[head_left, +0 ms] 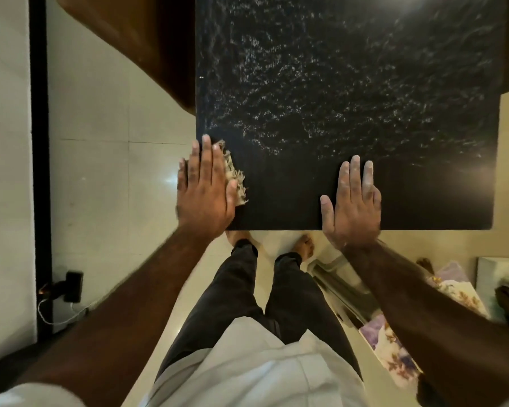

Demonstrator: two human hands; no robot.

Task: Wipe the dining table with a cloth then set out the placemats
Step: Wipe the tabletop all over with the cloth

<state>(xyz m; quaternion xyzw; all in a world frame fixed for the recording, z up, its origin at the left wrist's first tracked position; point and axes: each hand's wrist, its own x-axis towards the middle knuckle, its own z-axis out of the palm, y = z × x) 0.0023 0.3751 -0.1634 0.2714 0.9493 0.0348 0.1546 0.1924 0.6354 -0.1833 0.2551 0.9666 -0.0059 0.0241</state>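
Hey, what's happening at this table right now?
A person is wiping the black speckled stone table. Their left hand presses a frayed beige cloth flat at the near left corner, while the right hand rests flat, fingers straight, near the front edge. The wiping step looks under way.

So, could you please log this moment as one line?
step: wiping | left hand: presses cloth at table left edge | right hand: flat on table

Open room is offered on the table top (350,98) past the left hand (206,189) and right hand (351,204); its left edge is flanked by brown furniture (147,45).
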